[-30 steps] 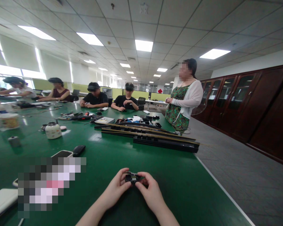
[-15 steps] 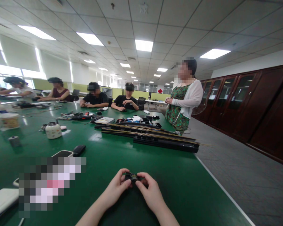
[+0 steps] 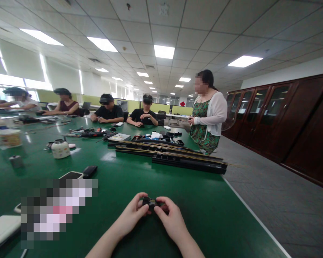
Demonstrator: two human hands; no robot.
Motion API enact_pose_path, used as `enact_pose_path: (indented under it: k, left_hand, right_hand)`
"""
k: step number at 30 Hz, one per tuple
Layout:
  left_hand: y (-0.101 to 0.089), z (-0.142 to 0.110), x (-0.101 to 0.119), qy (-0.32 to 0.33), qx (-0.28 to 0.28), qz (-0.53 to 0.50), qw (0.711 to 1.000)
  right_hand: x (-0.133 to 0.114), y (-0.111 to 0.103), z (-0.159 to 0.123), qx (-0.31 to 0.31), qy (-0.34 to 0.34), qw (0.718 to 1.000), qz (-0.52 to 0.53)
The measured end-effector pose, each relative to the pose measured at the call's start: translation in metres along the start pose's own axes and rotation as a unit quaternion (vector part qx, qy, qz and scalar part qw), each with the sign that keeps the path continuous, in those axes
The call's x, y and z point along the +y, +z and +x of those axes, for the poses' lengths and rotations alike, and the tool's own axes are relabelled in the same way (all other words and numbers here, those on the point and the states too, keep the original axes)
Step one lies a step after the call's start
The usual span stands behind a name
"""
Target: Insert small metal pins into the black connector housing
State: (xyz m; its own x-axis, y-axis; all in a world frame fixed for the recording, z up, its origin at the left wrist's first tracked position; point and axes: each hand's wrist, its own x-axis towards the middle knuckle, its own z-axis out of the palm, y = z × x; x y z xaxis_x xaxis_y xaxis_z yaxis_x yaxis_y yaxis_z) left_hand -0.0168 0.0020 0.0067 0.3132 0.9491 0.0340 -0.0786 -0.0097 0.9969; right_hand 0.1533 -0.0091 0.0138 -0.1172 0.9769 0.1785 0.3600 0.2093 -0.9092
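Note:
Between my two hands, over the near part of the green table (image 3: pixel 204 211), is a small black plastic part (image 3: pixel 151 203) with a bit of yellowish metal showing in its middle. My left hand (image 3: pixel 134 213) pinches its left end between thumb and fingers. On the other end, the thumb and bent fingers of my right hand (image 3: pixel 170 215) are closed. The part's underside is hidden by the fingers, and its exact kind is too small to tell.
Long black rails (image 3: pixel 190 165) with thin brass-coloured rods lie ahead. A white jar (image 3: pixel 60 148), a grey metal cylinder (image 3: pixel 16 161), a phone (image 3: pixel 71 175) and a blurred-out patch are on the left. Several people sit across the table; one person (image 3: pixel 208 111) stands at the right edge.
The black part has tilted slightly between my fingers, while both hands stay in nearly the same place. The standing person has shifted a little to the left.

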Motion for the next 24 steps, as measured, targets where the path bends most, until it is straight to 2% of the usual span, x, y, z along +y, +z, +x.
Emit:
enact_pose_path:
  k: [14, 24]
  left_hand:
    - [0.0002, 0.001, -0.0014, 0.001, -0.006, -0.018, 1.0]
    - [0.0001, -0.0002, -0.0005, -0.025, 0.023, -0.027, 0.999]
  right_hand:
    - [-0.0028, -0.0028, -0.0008, -0.008, -0.008, 1.0, -0.008]
    - [-0.0007, -0.003, -0.0004, -0.005, -0.01, 1.0, -0.013]
